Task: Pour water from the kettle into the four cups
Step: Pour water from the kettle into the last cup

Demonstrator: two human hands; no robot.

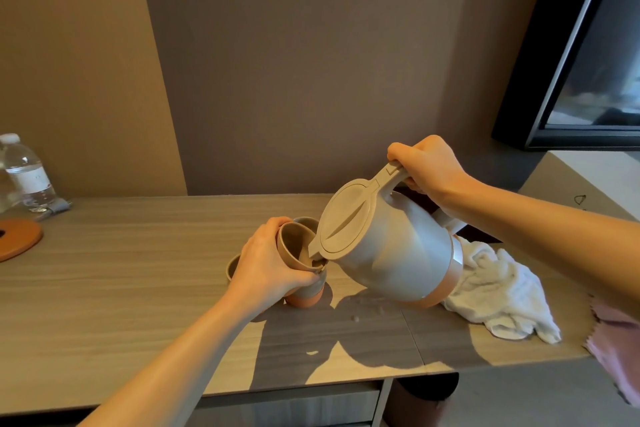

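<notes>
My right hand (429,166) grips the handle of a grey kettle (391,250) with a beige lid and an orange band, tilted steeply to the left above the desk. Its spout sits at the rim of a beige cup (296,246) with a grey and orange base, which my left hand (266,263) holds tilted toward the kettle. A second cup (306,220) stands just behind the held one. Another cup (232,267) shows partly to the left, mostly hidden by my left hand. No fourth cup shows.
A crumpled white towel (495,291) lies right of the kettle, with a pink cloth (616,350) at the desk's right edge. Water drops (360,314) dot the wooden desk (138,270). A water bottle (29,177) and an orange round base (17,239) sit far left.
</notes>
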